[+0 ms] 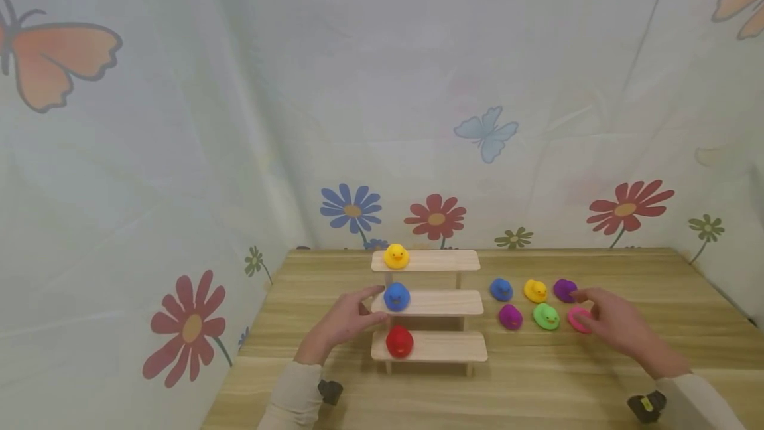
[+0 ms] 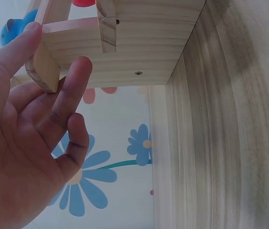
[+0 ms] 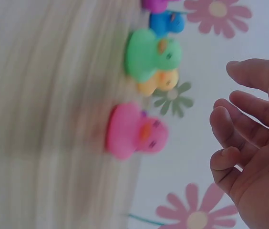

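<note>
A three-step wooden shelf (image 1: 442, 302) stands on the table. My left hand (image 1: 346, 317) grips the left end of its middle step, thumb at the front edge and index finger at the back. At the left of the steps sit a yellow duck (image 1: 396, 257) on top, a blue duck (image 1: 396, 297) in the middle and a red duck (image 1: 399, 342) at the bottom. Over a pink duck (image 3: 125, 131) hovers my right hand (image 1: 615, 320), holding nothing. The right wrist view shows its fingers loosely bent and apart from that duck, which it partly hides in the head view.
Right of the shelf, other ducks stand in two rows: blue (image 1: 501, 289), yellow (image 1: 535, 291) and purple (image 1: 564, 290) behind, magenta (image 1: 510, 317) and green (image 1: 546, 316) in front. A flower-printed curtain (image 1: 382, 85) hangs behind the wooden table (image 1: 537, 383).
</note>
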The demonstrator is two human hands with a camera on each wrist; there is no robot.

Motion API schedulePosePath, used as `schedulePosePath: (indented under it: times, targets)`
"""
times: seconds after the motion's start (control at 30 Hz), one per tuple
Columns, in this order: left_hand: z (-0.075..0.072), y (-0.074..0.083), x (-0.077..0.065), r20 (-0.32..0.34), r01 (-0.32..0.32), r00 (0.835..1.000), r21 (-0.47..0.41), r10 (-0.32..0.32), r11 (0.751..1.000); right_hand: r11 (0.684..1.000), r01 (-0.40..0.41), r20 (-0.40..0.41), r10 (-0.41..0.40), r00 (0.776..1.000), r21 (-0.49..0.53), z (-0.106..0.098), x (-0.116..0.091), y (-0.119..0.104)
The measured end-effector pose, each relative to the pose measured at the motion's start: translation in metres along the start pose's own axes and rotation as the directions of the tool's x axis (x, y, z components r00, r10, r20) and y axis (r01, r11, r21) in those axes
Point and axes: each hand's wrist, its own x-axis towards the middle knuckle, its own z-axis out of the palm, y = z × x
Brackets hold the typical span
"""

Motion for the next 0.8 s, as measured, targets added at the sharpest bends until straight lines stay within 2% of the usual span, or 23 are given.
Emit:
schedulePosePath:
  times: [0.13, 0.3, 0.57, 0.8]
  targets:
    - [0.000, 0.001, 0.000, 0.003, 0.010, 1.000, 0.004, -0.010, 1.000, 0.998, 0.066, -0.021, -0.066, 0.998, 0.016, 0.000, 0.003, -0.019]
    - [0.000, 0.000, 0.000, 0.002, 0.007, 1.000, 0.005, -0.007, 1.000, 0.982, 0.189, -0.074, -0.189, 0.979, -0.019, 0.003, 0.008, -0.040]
    - [0.000, 0.000, 0.001, -0.002, 0.008, 1.000, 0.008, -0.008, 1.000, 0.972, 0.232, -0.071, -0.234, 0.970, -0.026, 0.005, 0.012, -0.068]
    - [0.000, 0.001, 0.000, -0.004, -0.003, 1.000, 0.009, 0.003, 1.000, 0.943, 0.333, -0.100, -0.332, 0.938, -0.008, 0.011, 0.017, -0.080]
